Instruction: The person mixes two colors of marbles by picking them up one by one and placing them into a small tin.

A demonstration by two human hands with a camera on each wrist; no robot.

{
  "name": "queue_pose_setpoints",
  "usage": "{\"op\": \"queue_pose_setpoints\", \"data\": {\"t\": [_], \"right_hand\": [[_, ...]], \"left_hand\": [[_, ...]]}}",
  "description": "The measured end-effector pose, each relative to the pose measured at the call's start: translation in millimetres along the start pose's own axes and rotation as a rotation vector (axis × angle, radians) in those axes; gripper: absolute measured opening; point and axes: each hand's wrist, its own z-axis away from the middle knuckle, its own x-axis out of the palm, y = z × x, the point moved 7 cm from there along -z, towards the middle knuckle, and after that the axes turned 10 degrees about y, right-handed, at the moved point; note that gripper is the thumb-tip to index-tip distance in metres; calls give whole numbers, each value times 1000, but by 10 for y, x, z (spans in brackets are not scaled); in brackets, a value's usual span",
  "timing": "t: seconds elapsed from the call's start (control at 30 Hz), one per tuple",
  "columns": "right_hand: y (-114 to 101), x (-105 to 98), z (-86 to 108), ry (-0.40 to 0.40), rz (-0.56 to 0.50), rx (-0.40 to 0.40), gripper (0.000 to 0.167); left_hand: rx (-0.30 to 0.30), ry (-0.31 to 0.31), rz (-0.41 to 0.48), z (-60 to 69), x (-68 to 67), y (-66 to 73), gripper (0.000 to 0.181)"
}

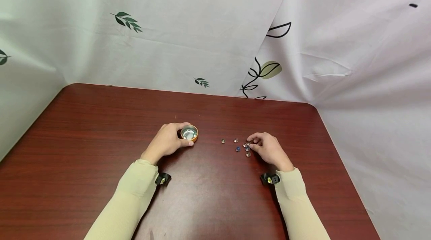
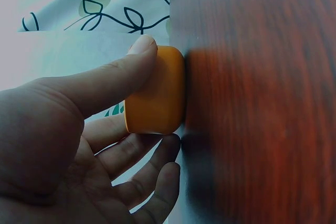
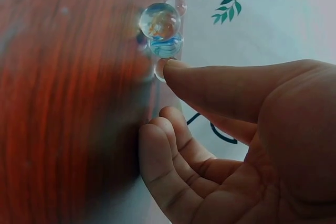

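Observation:
My left hand (image 1: pixel 168 139) grips a small round orange tin (image 1: pixel 189 133) by its sides, thumb on the near side and fingers round the far side. The tin stands upright on the table with its shiny metal inside showing. In the left wrist view its smooth orange wall (image 2: pixel 157 93) is plain. On the right, my right hand (image 1: pixel 267 148) reaches into a cluster of glass marbles (image 1: pixel 247 149). Thumb and forefinger close about one clear marble (image 3: pixel 160 71), mostly hidden behind the thumb; the other fingers are curled. A swirled marble (image 3: pixel 160 21) lies just beyond.
Loose marbles lie between the hands: a clear one (image 1: pixel 223 141), another (image 1: pixel 235 140) and a blue one (image 1: pixel 237 149). The reddish-brown wooden table (image 1: pixel 202 202) has a straight back edge. Behind it hangs a white leaf-patterned cloth (image 1: pixel 188 38).

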Motion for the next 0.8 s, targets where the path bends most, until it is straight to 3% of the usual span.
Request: {"op": "queue_pose_setpoints", "data": {"t": [0.8], "right_hand": [[3, -12, -3, 11, 19, 24, 10]], "left_hand": [[-13, -9, 11, 4, 8, -10, 56]]}}
